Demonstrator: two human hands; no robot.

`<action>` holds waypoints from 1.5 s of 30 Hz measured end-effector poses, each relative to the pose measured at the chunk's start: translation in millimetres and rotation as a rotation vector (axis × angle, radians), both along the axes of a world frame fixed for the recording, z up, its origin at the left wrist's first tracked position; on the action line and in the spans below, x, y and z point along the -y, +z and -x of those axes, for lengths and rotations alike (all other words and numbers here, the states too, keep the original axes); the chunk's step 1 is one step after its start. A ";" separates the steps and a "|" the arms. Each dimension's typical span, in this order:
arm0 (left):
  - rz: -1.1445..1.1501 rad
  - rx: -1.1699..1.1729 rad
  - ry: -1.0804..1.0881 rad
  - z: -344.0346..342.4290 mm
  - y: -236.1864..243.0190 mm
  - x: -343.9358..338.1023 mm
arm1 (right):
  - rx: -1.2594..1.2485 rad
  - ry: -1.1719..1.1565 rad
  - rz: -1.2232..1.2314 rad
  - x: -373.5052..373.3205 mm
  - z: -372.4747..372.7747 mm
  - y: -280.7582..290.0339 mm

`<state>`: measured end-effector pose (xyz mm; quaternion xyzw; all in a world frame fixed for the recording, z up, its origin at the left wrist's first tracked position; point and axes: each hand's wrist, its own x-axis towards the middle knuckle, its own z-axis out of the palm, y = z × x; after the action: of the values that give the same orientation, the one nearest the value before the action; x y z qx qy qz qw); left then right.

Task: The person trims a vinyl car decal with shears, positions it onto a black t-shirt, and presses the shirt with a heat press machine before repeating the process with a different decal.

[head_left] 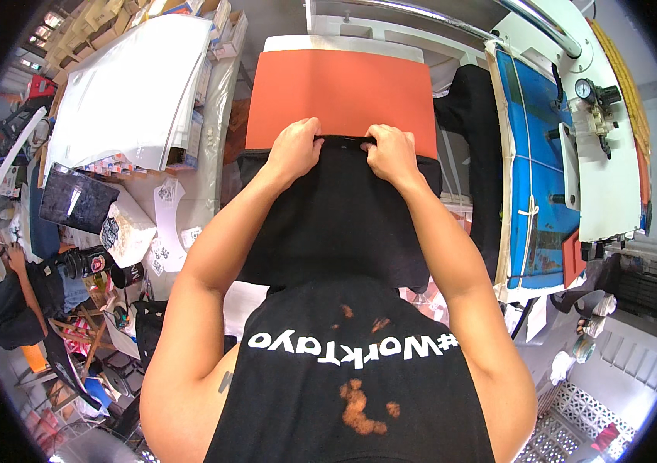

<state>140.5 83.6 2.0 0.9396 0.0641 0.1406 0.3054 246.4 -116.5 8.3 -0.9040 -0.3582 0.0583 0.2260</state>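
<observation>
A black shirt [336,216] is partly drawn over the near end of a flat orange pad [344,89] in front of me. My left hand [296,150] is closed on the shirt's far edge, left of its middle. On the right, my right hand [392,157] pinches the same edge. Between the two hands the edge is stretched nearly straight and slightly raised, with a narrow gap under it. The far part of the pad is uncovered. The shirt's near end hangs toward my body, where it meets my black top.
To the right, a blue-covered platen [529,170] with a tied cord adjoins a white machine body [614,177] bearing a pressure gauge [585,91]. Black cloth [477,139] hangs beside it. Large white sheets [135,89] lie on the left table. A person [20,301] is at far left.
</observation>
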 end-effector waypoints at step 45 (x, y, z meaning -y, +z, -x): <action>0.021 0.355 0.694 219.7 -39.2 -8.1 | 0.357 0.071 -0.011 -25.7 106.1 -14.2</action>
<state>-79.2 91.7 -37.2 0.8200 0.3259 0.3952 0.2554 140.2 -90.8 -5.8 -0.8856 -0.4245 -0.0972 0.1615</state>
